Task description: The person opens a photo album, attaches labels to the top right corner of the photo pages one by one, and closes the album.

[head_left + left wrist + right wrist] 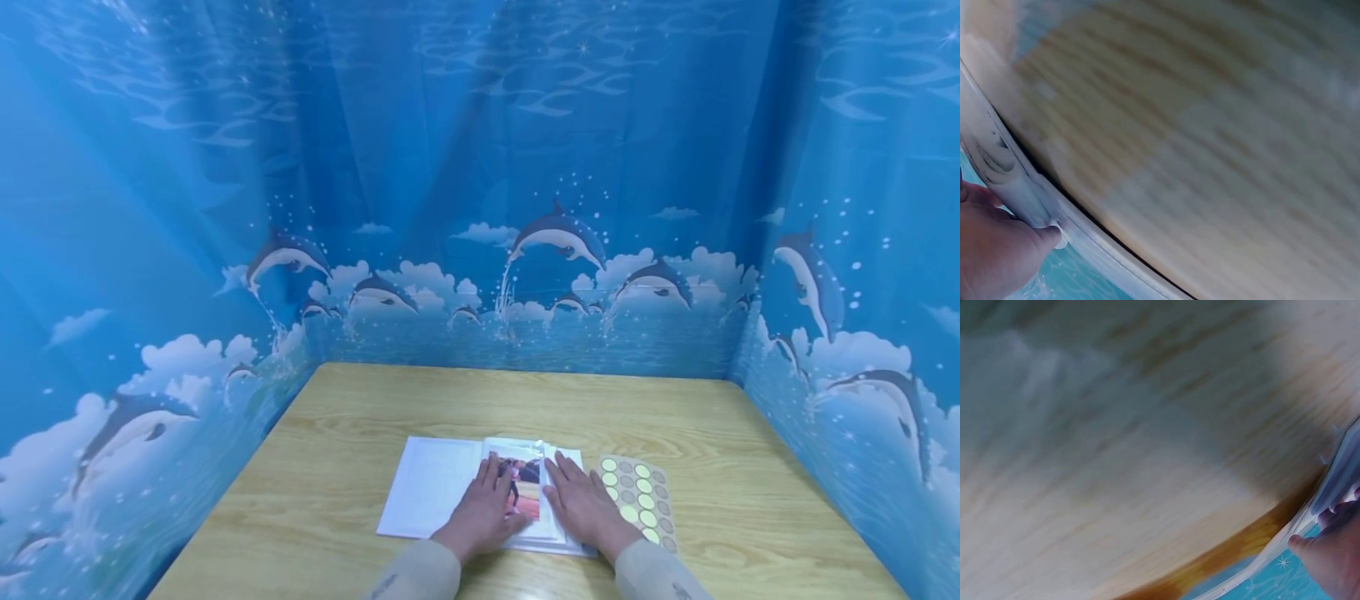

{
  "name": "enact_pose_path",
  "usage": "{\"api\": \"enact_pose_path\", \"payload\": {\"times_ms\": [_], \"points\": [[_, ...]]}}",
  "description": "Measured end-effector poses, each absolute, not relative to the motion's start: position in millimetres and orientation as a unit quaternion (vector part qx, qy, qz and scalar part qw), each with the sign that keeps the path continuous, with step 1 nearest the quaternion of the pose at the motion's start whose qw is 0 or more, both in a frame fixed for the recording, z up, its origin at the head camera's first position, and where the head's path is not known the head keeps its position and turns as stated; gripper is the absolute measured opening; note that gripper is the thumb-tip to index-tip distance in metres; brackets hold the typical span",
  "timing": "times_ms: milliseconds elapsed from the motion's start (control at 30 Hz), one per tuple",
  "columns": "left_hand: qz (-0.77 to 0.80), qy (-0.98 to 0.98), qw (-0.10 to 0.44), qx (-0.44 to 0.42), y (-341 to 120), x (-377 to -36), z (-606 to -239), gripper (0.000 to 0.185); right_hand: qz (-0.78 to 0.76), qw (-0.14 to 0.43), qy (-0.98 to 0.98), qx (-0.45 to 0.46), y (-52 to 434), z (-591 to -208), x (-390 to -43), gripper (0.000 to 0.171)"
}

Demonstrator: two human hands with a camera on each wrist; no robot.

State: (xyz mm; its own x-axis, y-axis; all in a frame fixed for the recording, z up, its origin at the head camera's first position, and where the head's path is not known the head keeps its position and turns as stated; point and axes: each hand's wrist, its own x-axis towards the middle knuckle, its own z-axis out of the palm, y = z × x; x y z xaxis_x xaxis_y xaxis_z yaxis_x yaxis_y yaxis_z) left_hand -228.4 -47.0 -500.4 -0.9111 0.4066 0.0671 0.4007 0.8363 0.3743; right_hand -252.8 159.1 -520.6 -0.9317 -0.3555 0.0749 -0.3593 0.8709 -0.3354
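An open photo album [429, 487] with white pages lies on the wooden table. A clear sleeve on its right side shows a photo [528, 493] of a person outdoors. My left hand [483, 510] rests over the left part of the photo, fingers extended and pointing away from me. My right hand [585, 504] lies flat on the album's right side, beside the photo's right edge. In the left wrist view, the left thumb [1047, 239] is at the edge of the curved pages. The right thumb [1300, 542] shows near the album's edge in the right wrist view.
A sheet of round stickers [647, 500], pale yellow and brownish, lies right of the album, partly behind the right hand. The wooden table [337, 433] is bordered by blue dolphin-print curtains [450, 333] at the back and both sides.
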Motion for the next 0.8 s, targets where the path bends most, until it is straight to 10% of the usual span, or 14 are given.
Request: {"api": "enact_pose_path", "payload": {"times_ms": [800], "points": [[0.141, 0.965, 0.002, 0.223, -42, -228, -507, 0.083, 0.145, 0.016, -0.970, 0.192, 166, -510, -253, 0.054]]}}
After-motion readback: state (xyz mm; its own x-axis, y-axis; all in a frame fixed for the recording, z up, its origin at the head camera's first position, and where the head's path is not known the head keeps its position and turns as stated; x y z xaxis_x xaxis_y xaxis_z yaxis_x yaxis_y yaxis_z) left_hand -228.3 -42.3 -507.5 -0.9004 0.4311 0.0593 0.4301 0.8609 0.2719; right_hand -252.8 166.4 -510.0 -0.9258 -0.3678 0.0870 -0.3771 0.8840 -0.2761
